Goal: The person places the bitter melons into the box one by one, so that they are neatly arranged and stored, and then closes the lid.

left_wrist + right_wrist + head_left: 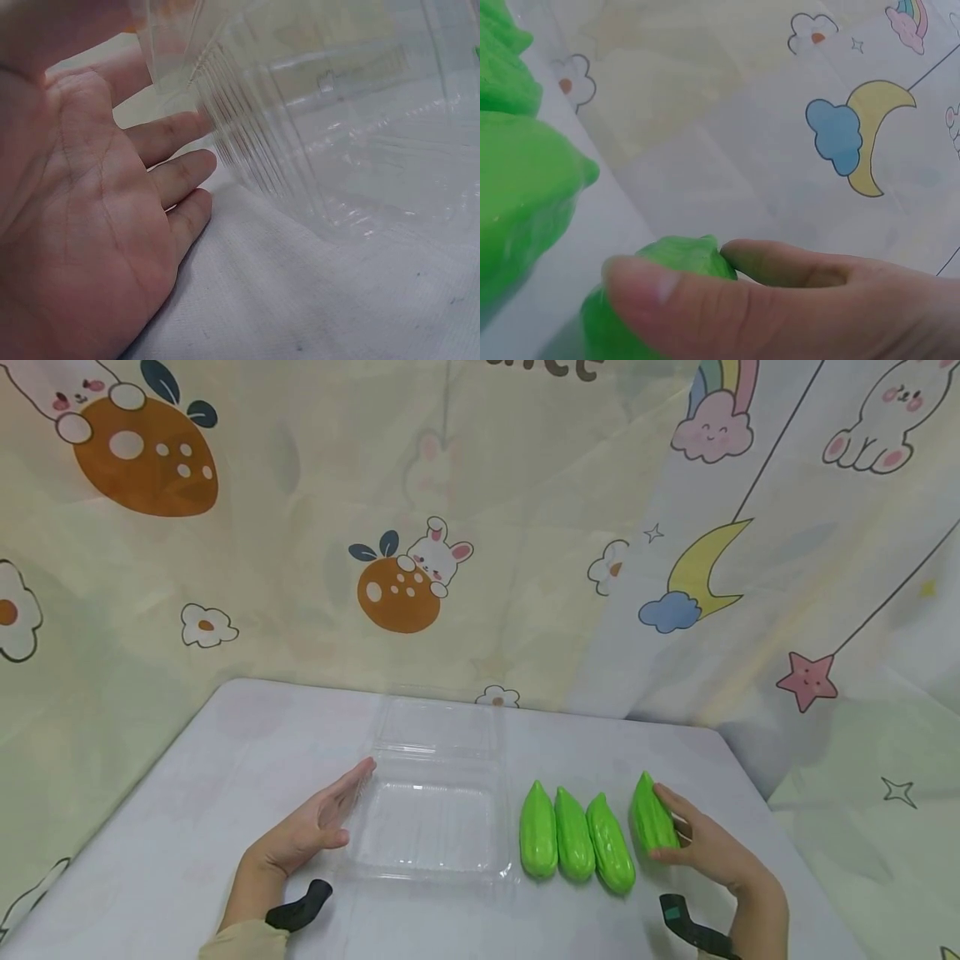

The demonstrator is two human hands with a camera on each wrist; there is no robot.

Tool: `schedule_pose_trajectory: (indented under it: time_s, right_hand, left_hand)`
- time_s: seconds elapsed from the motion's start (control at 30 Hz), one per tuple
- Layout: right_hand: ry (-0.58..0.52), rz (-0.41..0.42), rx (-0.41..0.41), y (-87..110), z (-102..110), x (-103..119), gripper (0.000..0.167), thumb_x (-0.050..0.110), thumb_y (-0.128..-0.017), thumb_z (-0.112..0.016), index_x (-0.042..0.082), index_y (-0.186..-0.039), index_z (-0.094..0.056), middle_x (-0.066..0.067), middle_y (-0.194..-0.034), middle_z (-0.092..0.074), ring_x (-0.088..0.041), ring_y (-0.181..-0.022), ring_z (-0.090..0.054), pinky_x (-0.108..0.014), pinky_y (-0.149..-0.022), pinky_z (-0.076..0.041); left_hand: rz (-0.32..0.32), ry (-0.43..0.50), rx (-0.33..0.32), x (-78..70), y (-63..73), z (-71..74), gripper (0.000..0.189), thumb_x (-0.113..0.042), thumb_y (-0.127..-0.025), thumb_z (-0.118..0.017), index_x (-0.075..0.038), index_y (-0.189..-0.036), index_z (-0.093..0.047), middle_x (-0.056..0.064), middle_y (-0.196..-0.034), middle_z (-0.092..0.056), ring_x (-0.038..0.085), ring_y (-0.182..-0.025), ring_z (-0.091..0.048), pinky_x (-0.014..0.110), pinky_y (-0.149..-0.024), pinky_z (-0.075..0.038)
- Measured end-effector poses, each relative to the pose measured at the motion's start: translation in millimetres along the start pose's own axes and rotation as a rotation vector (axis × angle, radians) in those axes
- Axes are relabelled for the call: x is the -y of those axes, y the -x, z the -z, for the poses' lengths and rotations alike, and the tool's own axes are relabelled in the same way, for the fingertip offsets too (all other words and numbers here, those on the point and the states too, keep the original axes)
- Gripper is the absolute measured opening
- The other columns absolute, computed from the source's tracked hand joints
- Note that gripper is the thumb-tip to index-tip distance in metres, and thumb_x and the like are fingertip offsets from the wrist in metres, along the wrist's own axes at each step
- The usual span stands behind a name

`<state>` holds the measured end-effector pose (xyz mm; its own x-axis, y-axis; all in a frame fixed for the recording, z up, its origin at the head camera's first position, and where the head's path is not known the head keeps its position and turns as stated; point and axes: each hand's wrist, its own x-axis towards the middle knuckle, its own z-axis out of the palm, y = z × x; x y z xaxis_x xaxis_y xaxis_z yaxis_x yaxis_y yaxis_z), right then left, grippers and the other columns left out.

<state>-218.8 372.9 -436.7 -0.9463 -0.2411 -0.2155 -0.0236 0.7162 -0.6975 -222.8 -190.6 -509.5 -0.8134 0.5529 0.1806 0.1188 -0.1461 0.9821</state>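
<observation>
Head view, your left grip (306, 823): released, left of clear box (427, 828)
Right grip (711, 843): pinching green vegetable (649, 814) farthest from box

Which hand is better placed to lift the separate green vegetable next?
The right hand, I think: it pinches that green vegetable, while the left hand is beside the clear container, farther away.
</observation>
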Motion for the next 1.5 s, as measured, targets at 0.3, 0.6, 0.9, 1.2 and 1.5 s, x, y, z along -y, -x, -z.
schedule_pose_trajectory:
  time_s: [0.3,0.6,0.9,1.2,1.5]
  right_hand:
    - [-0.002,0.043,-0.015,0.2,1,9,0.105,0.025,-0.077,-0.078,0.011,-0.154,-0.008,-0.026,-0.157,-0.004,-0.061,-0.132,-0.020,-0.063,-0.101,-0.035]
    - [-0.013,0.042,-0.040,-0.2,0,19,0.106,0.027,-0.077,-0.078,0.014,-0.154,-0.007,-0.023,-0.158,-0.002,-0.061,-0.133,-0.017,-0.065,-0.100,-0.035]
    - [0.001,0.072,-0.049,-1.3,-2,32,0.105,0.030,-0.078,-0.077,0.015,-0.154,-0.006,-0.018,-0.160,-0.002,-0.058,-0.135,-0.017,-0.064,-0.102,-0.034]
    - [0.013,0.138,-0.050,-5.4,-8,41,0.102,0.030,-0.080,-0.076,0.013,-0.154,-0.008,-0.018,-0.159,-0.005,-0.057,-0.135,-0.021,-0.063,-0.102,-0.034]
    - [0.057,0.178,-0.065,-9.9,-9,53,0.102,0.032,-0.080,-0.075,0.007,-0.153,-0.008,-0.021,-0.159,-0.005,-0.051,-0.138,-0.022,-0.055,-0.104,-0.033]
  left_hand:
    - [0.009,-0.015,-0.003,0.4,0.3,0.7,0.101,-0.019,-0.080,-0.076,-0.011,-0.154,-0.006,0.010,-0.161,0.008,-0.020,-0.136,-0.011,0.000,-0.104,-0.016]
    - [-0.004,-0.009,-0.001,-0.7,0.0,-1.1,0.101,-0.018,-0.080,-0.075,-0.010,-0.154,-0.007,0.011,-0.161,0.008,-0.019,-0.136,-0.011,0.000,-0.104,-0.016]
    - [-0.033,0.021,0.023,1.4,0.7,0.5,0.099,-0.014,-0.082,-0.073,-0.008,-0.153,-0.006,0.012,-0.160,0.009,-0.017,-0.138,-0.011,0.001,-0.106,-0.017]
    - [-0.022,0.009,0.023,2.7,1.0,2.1,0.098,-0.015,-0.082,-0.073,-0.009,-0.154,-0.006,0.011,-0.161,0.009,-0.017,-0.138,-0.010,0.002,-0.106,-0.016]
    - [-0.054,0.009,0.043,5.4,-0.7,4.6,0.097,-0.013,-0.083,-0.073,-0.007,-0.153,-0.006,0.014,-0.160,0.009,-0.015,-0.139,-0.011,0.002,-0.107,-0.015]
